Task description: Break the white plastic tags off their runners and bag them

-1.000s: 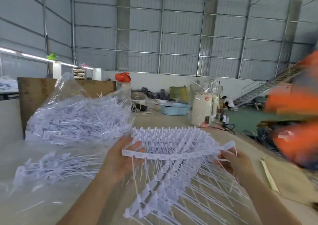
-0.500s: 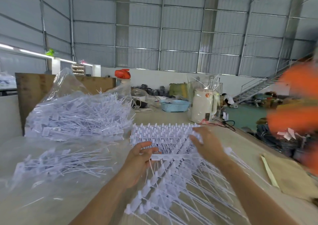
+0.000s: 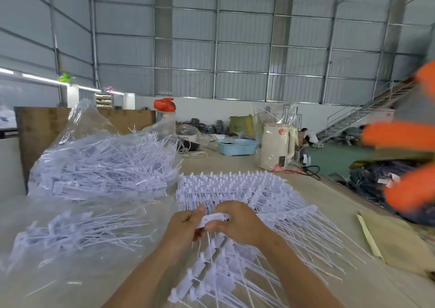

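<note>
Both hands have come together at the middle of the table (image 3: 306, 213): the left hand (image 3: 182, 227) and the right hand (image 3: 240, 225), well apart on the white runner (image 3: 213, 219) a second ago, now pinch the same short stretch of it, fingers closed around the strip. The right hand, half a second ago reaching over the far rows, has drawn back toward the body. The runner's right end (image 3: 294, 213) trails loose over the heap of white plastic tags (image 3: 235, 190) spread beneath the hands. The clear bag (image 3: 101, 161) stuffed with tags sits unmoved at the left, with a flatter bag of tags (image 3: 77, 232) nearer the body.
</note>
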Demonstrator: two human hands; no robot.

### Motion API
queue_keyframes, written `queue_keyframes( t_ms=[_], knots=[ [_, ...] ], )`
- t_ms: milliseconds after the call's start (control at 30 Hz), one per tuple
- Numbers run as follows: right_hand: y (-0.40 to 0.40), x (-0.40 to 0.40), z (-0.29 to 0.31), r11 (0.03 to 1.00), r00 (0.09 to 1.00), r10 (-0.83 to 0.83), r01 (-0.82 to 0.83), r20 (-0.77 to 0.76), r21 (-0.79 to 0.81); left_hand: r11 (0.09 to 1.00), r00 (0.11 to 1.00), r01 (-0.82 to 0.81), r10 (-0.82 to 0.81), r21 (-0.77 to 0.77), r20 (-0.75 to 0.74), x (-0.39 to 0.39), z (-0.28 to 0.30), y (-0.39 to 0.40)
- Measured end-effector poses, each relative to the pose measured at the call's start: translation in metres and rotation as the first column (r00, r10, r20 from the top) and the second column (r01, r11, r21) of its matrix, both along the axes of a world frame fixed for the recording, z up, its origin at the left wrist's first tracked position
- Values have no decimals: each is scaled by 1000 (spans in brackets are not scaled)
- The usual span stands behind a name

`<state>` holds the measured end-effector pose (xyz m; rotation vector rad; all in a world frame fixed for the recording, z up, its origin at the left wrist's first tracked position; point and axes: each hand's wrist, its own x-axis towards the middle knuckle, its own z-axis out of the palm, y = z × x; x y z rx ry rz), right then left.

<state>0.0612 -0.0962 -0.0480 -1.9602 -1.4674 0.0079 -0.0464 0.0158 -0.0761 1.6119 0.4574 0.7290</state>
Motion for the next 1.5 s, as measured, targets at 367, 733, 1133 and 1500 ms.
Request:
queue_keyframes(
  t_ms=[367,733,1133,1500],
  knots=[
    [-4,-5,2,996,992,76,-70,-103,61,999,994,52,-50,11,-102,-4,10,-9],
    [-20,-3,29,962,994,-100,83,53,259,638,956,255,-281,-726,88,-15,21,15],
    [3,-18,37,992,989,115,-118,89,35,871,981,172,-107,-461,163,10,12,-13],
    [10,5,19,987,995,100,-103,-26,-121,911,983,138,-78,-388,166,5,8,-5]
  ],
)
